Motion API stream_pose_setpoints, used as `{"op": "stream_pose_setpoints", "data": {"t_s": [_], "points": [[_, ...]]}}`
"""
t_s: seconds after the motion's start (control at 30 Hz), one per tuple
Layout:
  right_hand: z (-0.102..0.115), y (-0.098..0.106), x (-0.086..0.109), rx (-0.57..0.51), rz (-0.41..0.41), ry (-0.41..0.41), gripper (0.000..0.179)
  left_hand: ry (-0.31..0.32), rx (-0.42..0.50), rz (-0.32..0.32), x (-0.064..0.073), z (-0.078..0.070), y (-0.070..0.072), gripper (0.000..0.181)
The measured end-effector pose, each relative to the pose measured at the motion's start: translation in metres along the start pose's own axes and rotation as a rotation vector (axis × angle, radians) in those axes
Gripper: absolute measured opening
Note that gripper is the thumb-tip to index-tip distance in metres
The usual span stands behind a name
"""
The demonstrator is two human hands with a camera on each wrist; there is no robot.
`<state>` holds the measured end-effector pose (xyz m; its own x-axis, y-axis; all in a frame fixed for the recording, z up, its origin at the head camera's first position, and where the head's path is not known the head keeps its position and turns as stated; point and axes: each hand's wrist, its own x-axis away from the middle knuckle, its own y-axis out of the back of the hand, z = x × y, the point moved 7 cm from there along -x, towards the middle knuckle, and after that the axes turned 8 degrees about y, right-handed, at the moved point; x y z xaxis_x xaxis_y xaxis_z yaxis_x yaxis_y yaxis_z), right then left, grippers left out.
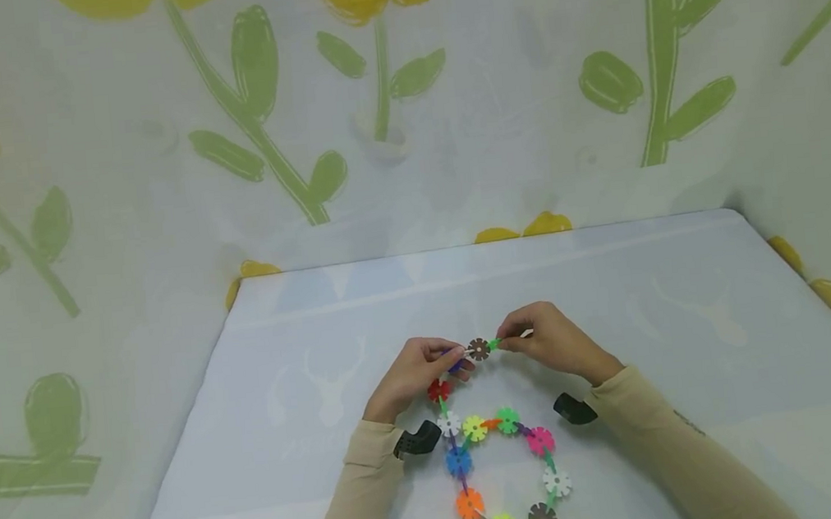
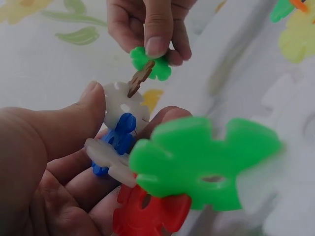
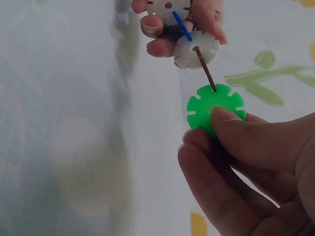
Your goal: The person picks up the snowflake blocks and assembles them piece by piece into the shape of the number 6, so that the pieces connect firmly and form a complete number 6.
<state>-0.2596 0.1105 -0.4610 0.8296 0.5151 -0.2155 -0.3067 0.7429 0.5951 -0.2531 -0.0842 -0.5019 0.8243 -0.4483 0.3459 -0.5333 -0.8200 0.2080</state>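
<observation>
Notched plastic snowflake discs are slotted together into a chain. My right hand (image 1: 552,342) pinches its end, a green snowflake disc (image 3: 202,105), between thumb and fingers. Into that green disc is slotted a brown snowflake disc (image 1: 478,349), which also joins a white snowflake disc (image 2: 113,105). My left hand (image 1: 418,370) holds the white disc, its thumb against the edge. A blue snowflake disc (image 2: 117,140) and a second white disc (image 2: 106,157) lie by the left fingers. From there a red snowflake disc (image 1: 438,390) leads down toward me.
Below my hands, the chain continues on the white-covered table (image 1: 275,437) as a loop, with a blue disc (image 1: 459,462), an orange disc (image 1: 470,505) and a pink disc (image 1: 540,441) among others. A flower-patterned wall covering (image 1: 479,138) rises behind the table's far edge.
</observation>
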Motion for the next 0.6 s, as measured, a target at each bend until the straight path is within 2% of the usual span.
{"op": "stream_pose_setpoints", "data": {"t_s": [0.2, 0.47, 0.6], "points": [[0.0044, -0.0005, 0.0001, 0.012, -0.013, 0.044, 0.004, 0.02, 0.033, 0.001, -0.0015, 0.0039, -0.0016, 0.03], [0.0001, -0.0031, -0.0001, -0.021, -0.006, 0.009, 0.004, 0.03, 0.075, -0.002, -0.0059, 0.0064, -0.004, 0.029], [-0.0039, -0.0032, 0.0, -0.015, -0.013, 0.009, 0.004, 0.029, 0.04, -0.013, -0.0077, 0.0067, -0.0036, 0.03]]}}
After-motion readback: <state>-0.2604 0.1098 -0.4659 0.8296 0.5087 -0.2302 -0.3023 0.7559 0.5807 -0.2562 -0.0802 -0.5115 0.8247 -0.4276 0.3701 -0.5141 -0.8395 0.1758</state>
